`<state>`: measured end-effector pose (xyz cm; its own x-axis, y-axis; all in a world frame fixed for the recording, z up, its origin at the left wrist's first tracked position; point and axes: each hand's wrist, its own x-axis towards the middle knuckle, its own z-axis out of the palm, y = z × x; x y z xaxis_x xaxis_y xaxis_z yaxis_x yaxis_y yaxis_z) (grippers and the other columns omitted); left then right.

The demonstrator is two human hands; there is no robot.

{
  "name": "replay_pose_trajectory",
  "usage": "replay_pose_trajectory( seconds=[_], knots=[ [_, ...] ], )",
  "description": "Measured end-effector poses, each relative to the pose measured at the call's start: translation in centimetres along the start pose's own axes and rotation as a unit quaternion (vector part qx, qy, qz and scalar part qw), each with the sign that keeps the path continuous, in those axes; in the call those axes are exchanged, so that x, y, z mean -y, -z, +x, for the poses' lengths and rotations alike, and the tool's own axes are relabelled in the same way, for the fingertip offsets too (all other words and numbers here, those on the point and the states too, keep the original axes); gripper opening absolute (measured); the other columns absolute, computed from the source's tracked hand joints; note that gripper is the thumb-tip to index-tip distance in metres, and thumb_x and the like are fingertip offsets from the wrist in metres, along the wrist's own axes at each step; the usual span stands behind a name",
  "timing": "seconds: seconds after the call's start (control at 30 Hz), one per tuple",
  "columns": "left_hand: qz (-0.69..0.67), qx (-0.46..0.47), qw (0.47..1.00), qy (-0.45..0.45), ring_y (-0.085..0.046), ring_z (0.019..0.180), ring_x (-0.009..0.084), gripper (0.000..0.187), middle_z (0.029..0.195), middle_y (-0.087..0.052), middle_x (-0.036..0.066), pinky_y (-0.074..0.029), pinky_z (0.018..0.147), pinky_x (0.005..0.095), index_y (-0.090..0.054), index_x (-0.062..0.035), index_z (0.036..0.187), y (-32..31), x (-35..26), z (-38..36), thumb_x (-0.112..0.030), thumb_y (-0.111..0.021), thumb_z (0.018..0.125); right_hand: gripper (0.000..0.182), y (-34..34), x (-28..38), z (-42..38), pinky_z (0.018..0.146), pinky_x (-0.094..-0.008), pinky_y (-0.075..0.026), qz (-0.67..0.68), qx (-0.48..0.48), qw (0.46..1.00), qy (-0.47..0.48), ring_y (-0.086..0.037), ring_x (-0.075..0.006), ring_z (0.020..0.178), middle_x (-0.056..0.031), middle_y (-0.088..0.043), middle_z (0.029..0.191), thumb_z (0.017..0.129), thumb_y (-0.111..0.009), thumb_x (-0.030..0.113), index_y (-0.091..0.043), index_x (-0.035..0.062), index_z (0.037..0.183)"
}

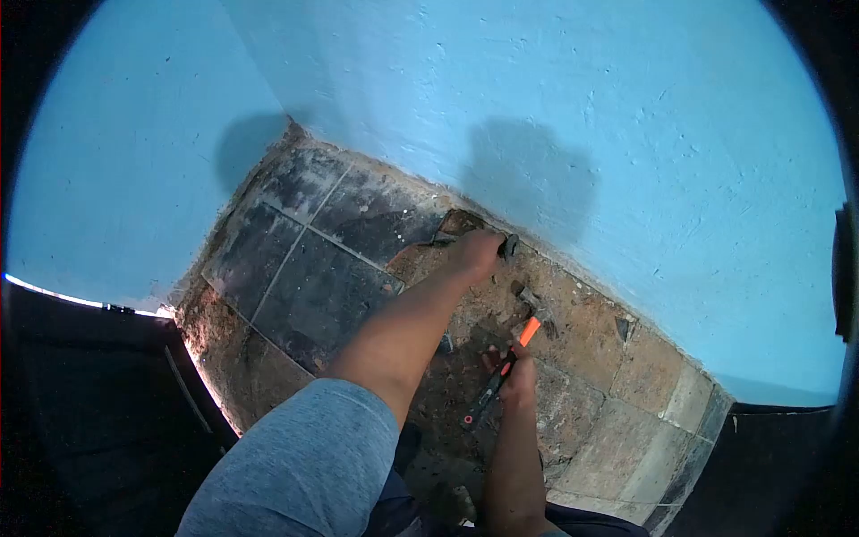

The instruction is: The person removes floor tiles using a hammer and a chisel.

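My left hand [480,255] is closed around a dark tool [509,246], whose end sticks out on the right side of the fist, close to the foot of the blue wall. Most of that tool is hidden by the hand. Beside the hand lies the broken edge of a dark floor tile [380,215]. Lower down, my right hand [517,376] grips the black and orange handle of a claw hammer [530,332]. The hammer's metal head points up and away from me, over bare brown ground, apart from the left hand.
Blue walls [644,179] meet in a corner at the upper left. Dark tiles [318,286] cover the floor at left, and worn, paler tiles [617,447] lie at lower right. Rough brown ground [582,322] runs between them. Dark areas border both sides.
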<state>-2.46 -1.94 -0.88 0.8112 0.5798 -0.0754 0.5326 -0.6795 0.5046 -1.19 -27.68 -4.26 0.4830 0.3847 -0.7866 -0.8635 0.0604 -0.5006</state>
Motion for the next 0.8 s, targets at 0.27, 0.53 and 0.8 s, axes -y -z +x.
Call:
replay_pose_trajectory(
  seconds=[0.27, 0.53, 0.8],
  knots=[
    [0.092, 0.026, 0.993, -0.067, -0.067, 0.099, 0.0362, 0.025, 0.102, -0.069, 0.016, -0.053, 0.086, 0.0514, -0.065, -0.0092, 0.111, -0.2, 0.1, -0.8, -0.013, -0.065, 0.086, 0.024, -0.9, 1.2, -0.3, 0.054, -0.0337, -0.046, 0.011, 0.035, 0.999, -0.010, -0.060, -0.0217, 0.066, -0.0061, -0.054, 0.074, 0.105, -0.049, 0.029, -0.053, 0.0058, 0.102],
    [0.092, 0.046, 0.994, -0.028, -0.065, 0.107, 0.0319, 0.028, 0.110, -0.069, 0.012, -0.045, 0.101, 0.0520, -0.067, -0.0121, 0.115, -0.4, -0.6, -0.3, -0.009, -0.063, 0.088, 0.025, 0.1, 5.4, -1.0, 0.050, -0.0284, -0.041, -0.113, -0.127, 0.964, 0.203, -0.048, -0.0138, 0.053, -0.0023, -0.049, 0.067, 0.106, -0.049, 0.031, -0.053, 0.0075, 0.099],
    [0.036, 0.010, 0.999, -0.036, -0.066, 0.101, 0.0350, 0.019, 0.099, -0.071, 0.014, -0.048, 0.093, 0.0538, -0.068, -0.0092, 0.108, -0.4, -0.4, 0.4, -0.011, -0.061, 0.090, 0.033, -0.9, 14.3, -5.7, 0.052, -0.0274, -0.039, -0.032, -0.235, 0.813, 0.531, -0.045, -0.0116, 0.059, -0.0023, -0.046, 0.071, 0.104, -0.055, 0.037, -0.046, 0.0068, 0.095]
  ],
)
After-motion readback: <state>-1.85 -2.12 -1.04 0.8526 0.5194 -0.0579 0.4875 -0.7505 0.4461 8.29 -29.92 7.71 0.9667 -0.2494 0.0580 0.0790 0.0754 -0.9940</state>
